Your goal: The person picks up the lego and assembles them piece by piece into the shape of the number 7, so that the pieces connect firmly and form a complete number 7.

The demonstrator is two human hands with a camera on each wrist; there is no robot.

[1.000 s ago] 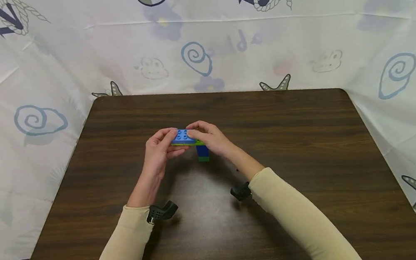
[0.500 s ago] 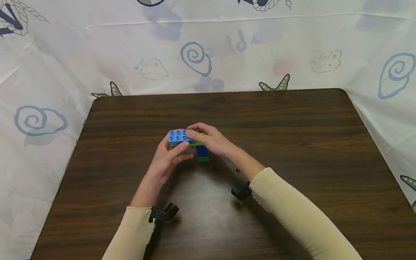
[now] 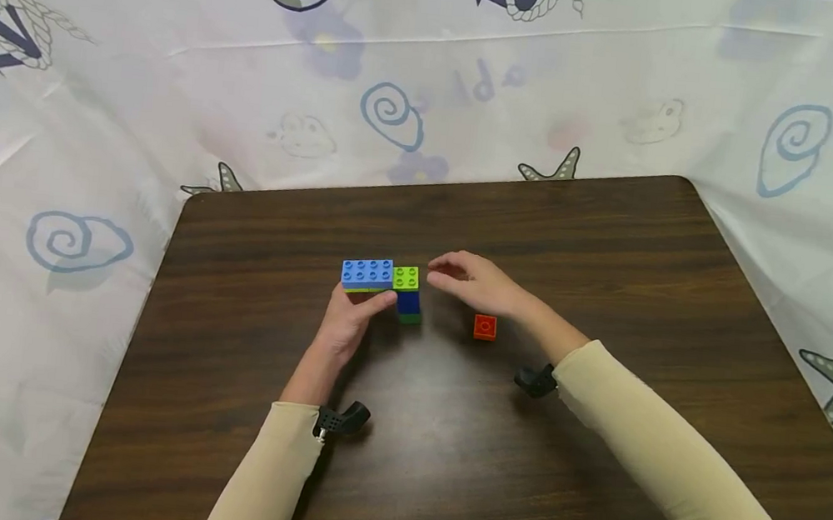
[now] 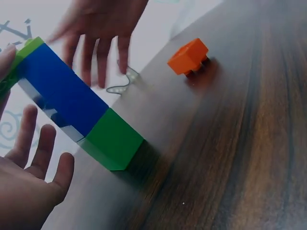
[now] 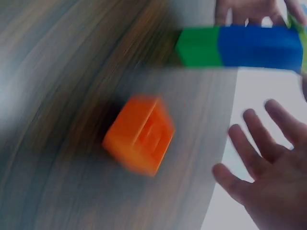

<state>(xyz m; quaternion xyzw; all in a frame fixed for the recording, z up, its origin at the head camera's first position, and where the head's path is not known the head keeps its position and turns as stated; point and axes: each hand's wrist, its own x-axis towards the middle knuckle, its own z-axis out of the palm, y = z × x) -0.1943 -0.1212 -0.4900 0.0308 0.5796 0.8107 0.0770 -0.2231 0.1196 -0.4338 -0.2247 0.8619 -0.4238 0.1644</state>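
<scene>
A toy brick build stands on the table: a green brick [image 4: 112, 139] at the bottom, dark blue [image 4: 64, 91] above it, then a lime green piece [image 3: 405, 277] on top. A light blue brick [image 3: 367, 274] with two rows of studs sits on the lime piece's left part, which juts out past the column. My left hand [image 3: 345, 320] pinches this overhang, thumb in front and the other fingers mostly hidden behind or below. To the right of the build, my right hand [image 3: 478, 283] hovers with relaxed fingers and nothing in them. Nearest to it lies an orange-red brick [image 3: 485, 328], hollow side up.
The dark wood table [image 3: 557, 441] has a patterned white cloth [image 3: 480, 65] hanging behind it and at its sides. A black wrist camera [image 3: 344, 418] projects from the left sleeve, another camera [image 3: 535, 380] from the right.
My right hand has let go of the build and moved right, uncovering the lime studs and the red brick. My left hand has shifted right beneath the overhang, its thumb now off the light blue brick's top.
</scene>
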